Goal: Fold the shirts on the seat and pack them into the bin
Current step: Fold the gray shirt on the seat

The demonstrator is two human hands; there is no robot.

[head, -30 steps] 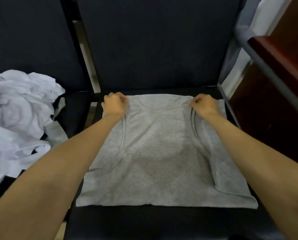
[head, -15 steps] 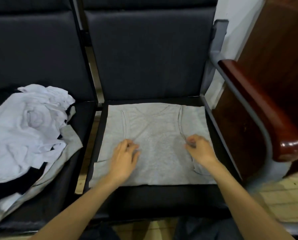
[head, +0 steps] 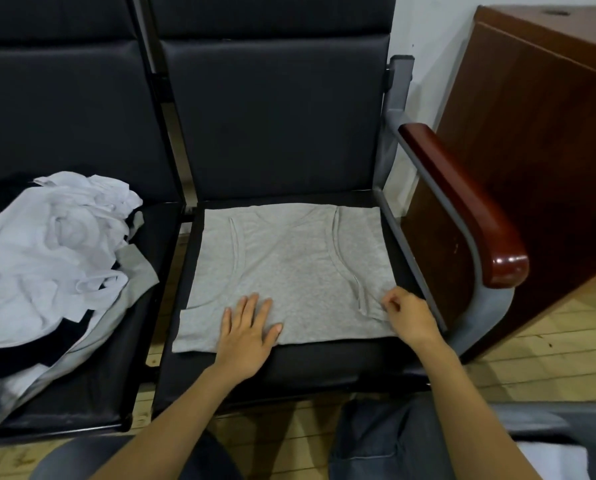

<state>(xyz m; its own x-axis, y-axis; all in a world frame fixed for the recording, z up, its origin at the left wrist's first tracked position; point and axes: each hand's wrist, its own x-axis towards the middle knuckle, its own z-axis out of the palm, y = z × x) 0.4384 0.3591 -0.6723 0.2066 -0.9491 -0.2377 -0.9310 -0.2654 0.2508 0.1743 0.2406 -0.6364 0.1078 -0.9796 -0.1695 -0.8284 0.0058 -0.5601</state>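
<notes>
A grey sleeveless shirt [head: 289, 265] lies flat on the black seat [head: 307, 368] in front of me, folded in half so its straps show on top. My left hand [head: 246, 332] presses flat on the shirt's near edge, fingers straight and spread. My right hand [head: 409, 315] sits at the shirt's near right corner with fingers curled, pinching the cloth there. A heap of unfolded white, grey and black shirts [head: 50, 268] covers the seat to the left. No bin is in view.
The seat has a wooden armrest [head: 469, 206] on a grey metal frame at its right. A brown wooden cabinet [head: 538, 140] stands further right. My knees in dark trousers [head: 393, 441] are near the seat front, over a light wood floor.
Both hands have slid from the far strap end of the shirt to its near edge. My left hand has flattened out; my right has moved to the near right corner. The view has pulled back.
</notes>
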